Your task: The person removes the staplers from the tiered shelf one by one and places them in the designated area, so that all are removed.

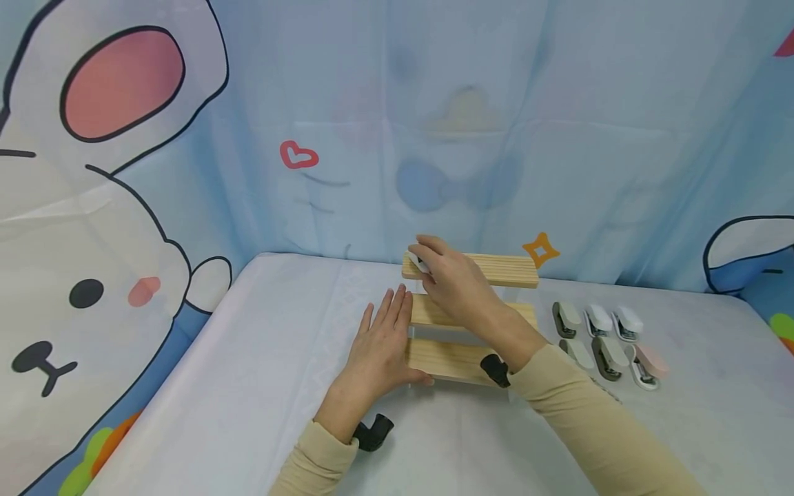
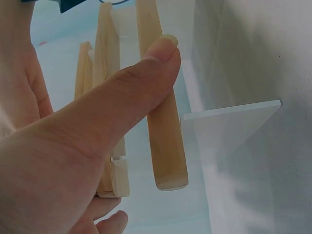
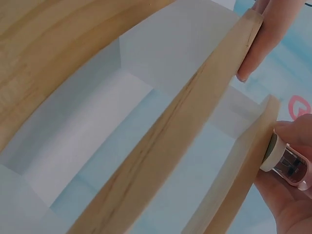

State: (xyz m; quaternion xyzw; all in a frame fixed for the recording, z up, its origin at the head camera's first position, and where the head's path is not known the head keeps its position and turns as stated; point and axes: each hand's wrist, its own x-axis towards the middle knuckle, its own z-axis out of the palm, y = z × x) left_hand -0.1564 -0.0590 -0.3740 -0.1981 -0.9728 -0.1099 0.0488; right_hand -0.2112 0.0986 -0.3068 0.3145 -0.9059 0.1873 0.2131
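A three-step wooden rack stands on the white table, with a top board point(image 1: 496, 270), a middle board point(image 1: 434, 311) and a lowest board point(image 1: 446, 358) on clear side panels. At the top board's left end my right hand point(image 1: 455, 282) grips a small mini stapler point(image 3: 292, 168), whose base is right at the wood in the right wrist view. Fingers mostly cover it in the head view. My left hand point(image 1: 381, 348) rests along the rack's left side with its fingers straight. Its thumb point(image 2: 141, 80) presses the front edge of the lowest board.
Several mini staplers point(image 1: 611, 355) in white, grey-green and pink stand in rows right of the rack, close to my right forearm. A printed blue curtain point(image 1: 347, 103) hangs behind the table point(image 1: 298, 317). Black wrist straps point(image 1: 373, 432) show at both wrists.
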